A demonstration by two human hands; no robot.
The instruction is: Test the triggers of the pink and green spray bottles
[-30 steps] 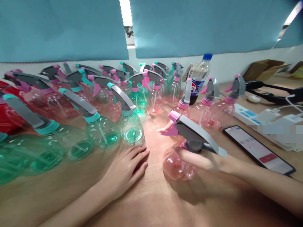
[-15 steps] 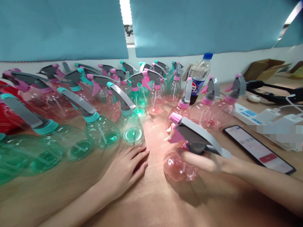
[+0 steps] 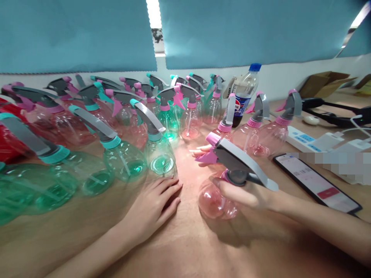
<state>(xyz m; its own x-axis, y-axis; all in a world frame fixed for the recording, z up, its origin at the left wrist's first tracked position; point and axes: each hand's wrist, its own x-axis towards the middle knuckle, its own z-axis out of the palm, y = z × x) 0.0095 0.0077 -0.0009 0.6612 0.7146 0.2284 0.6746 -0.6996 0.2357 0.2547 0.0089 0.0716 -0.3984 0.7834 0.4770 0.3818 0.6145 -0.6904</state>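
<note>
My right hand (image 3: 246,193) holds a pink spray bottle (image 3: 211,199) with a grey head and pink trigger. The thumb lies across the bottle just below its collar, and the fingers, partly hidden behind the trigger, reach out past it to the left. My left hand (image 3: 158,199) rests flat on the table, fingers stretched out and holding nothing. Just beyond its fingertips stands a green spray bottle (image 3: 160,156) with a turquoise collar. Another green spray bottle (image 3: 124,160) is to its left.
Several pink and green spray bottles crowd the back and left, one being a pink bottle (image 3: 189,123). A cola bottle (image 3: 242,100) stands behind. On the right are a phone (image 3: 315,181), a power strip (image 3: 301,139), black glasses (image 3: 333,112) and a cardboard box (image 3: 321,85).
The fingers of my right hand have straightened out past the trigger, where they were curled. The held spray bottle has shifted slightly up and left. My left hand stays put.
</note>
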